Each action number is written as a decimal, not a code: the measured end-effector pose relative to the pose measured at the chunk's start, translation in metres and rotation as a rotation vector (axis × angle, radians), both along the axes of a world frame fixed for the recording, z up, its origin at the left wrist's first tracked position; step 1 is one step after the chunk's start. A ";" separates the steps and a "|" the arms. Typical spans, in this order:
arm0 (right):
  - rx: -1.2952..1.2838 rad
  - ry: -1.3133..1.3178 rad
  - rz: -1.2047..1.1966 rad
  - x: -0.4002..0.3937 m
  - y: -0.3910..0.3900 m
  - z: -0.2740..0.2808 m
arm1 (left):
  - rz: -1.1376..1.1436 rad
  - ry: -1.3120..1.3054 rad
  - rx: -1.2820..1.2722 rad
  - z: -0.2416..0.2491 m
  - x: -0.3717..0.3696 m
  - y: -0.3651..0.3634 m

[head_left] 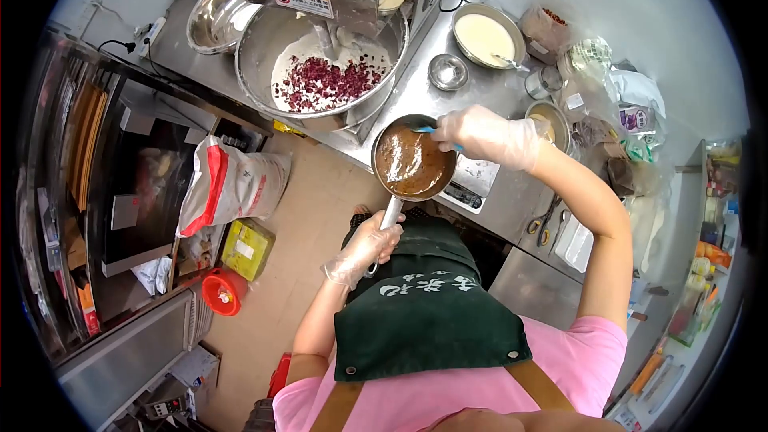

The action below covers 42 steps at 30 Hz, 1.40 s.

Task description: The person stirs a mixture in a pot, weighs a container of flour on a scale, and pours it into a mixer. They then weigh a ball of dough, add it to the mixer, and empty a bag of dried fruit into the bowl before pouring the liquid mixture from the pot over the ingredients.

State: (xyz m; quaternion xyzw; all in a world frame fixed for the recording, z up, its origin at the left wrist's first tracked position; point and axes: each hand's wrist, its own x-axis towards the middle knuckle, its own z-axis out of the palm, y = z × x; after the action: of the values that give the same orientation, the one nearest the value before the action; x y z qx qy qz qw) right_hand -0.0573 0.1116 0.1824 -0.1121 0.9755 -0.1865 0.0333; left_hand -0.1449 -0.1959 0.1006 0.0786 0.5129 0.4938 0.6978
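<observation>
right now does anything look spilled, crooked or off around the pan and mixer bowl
No spill or damage stands out. The brown mixture is inside the pan, and the dark red pieces are within the mixer bowl. Just some untidy plastic bags bunched on the right.

Single head-worn view, facing forward and steeply down, hands at arm's length

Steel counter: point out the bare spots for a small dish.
The counter is bare between the mixer bowl and small steel bowl, and between the scale and scissors. It is crowded along the wall, under plastic bags.
</observation>
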 end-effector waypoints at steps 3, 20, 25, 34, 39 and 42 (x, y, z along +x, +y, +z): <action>-0.150 -0.045 -0.281 0.023 0.001 -0.008 | 0.009 -0.009 -0.010 -0.003 0.001 0.001; -1.154 0.271 -1.209 0.038 -0.115 -0.089 | 0.012 -0.026 -0.043 -0.005 0.010 0.005; -0.122 0.346 -0.489 0.068 -0.082 -0.060 | 0.026 -0.037 -0.029 -0.005 0.006 0.008; -0.043 0.373 -0.372 0.042 -0.090 -0.056 | -0.017 -0.028 -0.027 0.007 0.006 0.014; -0.163 0.355 -0.382 0.070 -0.110 -0.044 | 0.009 -0.003 -0.019 0.008 0.003 0.018; -0.145 0.403 -0.342 0.056 -0.113 -0.049 | -0.012 -0.005 -0.007 0.009 0.005 0.019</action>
State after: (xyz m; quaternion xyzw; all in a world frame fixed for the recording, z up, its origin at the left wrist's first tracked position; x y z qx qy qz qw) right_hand -0.0012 -0.0010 0.1332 0.0175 0.9513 -0.2326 -0.2015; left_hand -0.1395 -0.1770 0.1099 0.0778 0.5124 0.4880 0.7023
